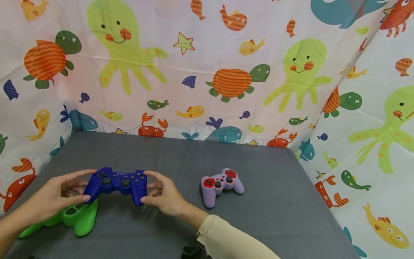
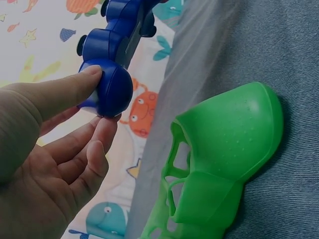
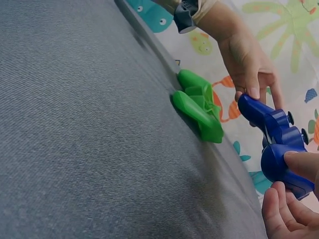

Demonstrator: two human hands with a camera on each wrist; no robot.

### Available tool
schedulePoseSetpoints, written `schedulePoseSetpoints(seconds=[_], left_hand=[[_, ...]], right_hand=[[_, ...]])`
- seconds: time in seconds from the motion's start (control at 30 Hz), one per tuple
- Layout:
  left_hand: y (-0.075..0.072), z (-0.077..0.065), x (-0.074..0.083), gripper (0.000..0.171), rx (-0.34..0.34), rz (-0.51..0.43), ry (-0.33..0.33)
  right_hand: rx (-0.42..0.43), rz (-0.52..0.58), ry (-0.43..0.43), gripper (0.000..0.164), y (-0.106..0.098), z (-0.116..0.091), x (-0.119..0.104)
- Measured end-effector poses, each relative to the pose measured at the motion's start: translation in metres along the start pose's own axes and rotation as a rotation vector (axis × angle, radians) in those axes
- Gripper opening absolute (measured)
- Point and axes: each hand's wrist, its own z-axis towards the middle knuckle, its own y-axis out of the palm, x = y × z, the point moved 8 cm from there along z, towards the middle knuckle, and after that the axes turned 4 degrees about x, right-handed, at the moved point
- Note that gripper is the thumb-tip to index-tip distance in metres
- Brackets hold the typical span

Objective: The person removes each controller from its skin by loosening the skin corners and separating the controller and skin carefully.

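A blue game controller [image 1: 116, 181] with a SONY label is held up over the table, its buttons and sticks toward the head camera. My left hand [image 1: 61, 190] pinches its left grip between thumb and fingers; my right hand [image 1: 166, 194] pinches the right grip the same way. In the left wrist view the thumb presses the rounded end of the blue controller [image 2: 107, 89]. Under the left hand lies a green silicone controller cover [image 1: 77, 216], hollow with cut-out openings, as the left wrist view shows of the green cover [image 2: 229, 134].
A lilac controller [image 1: 221, 183] with red button areas lies to the right of the hands on the grey cloth-covered table [image 1: 275, 201]. A black object [image 1: 192, 251] shows at the front edge. Curtains [image 1: 181, 79] printed with sea animals hang behind and at both sides.
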Motion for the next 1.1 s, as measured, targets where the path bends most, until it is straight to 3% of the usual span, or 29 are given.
schedulePoseSetpoints(seconds=[0.2, 0.43, 0.7, 0.9, 1.1], left_hand=[[0.003, -0.006, -0.001, 0.068, 0.020, -0.019, 0.002], [0.011, -0.008, -0.007, 0.070, -0.023, -0.018, -0.022], [0.015, -0.007, 0.000, 0.068, -0.052, 0.009, -0.006], [0.022, -0.011, 0.006, 0.067, -0.060, -0.062, 0.028], [0.028, -0.017, 0.006, 0.067, -0.069, -0.082, 0.017]], right_hand=[[-0.012, 0.019, 0.012, 0.070, 0.002, -0.004, 0.002], [-0.006, 0.028, 0.023, 0.070, 0.001, -0.009, 0.005], [-0.017, 0.027, 0.031, 0.073, -0.001, -0.014, 0.011], [-0.017, 0.030, 0.064, 0.073, -0.003, -0.018, 0.016], [-0.050, 0.016, 0.088, 0.073, -0.004, -0.023, 0.021]])
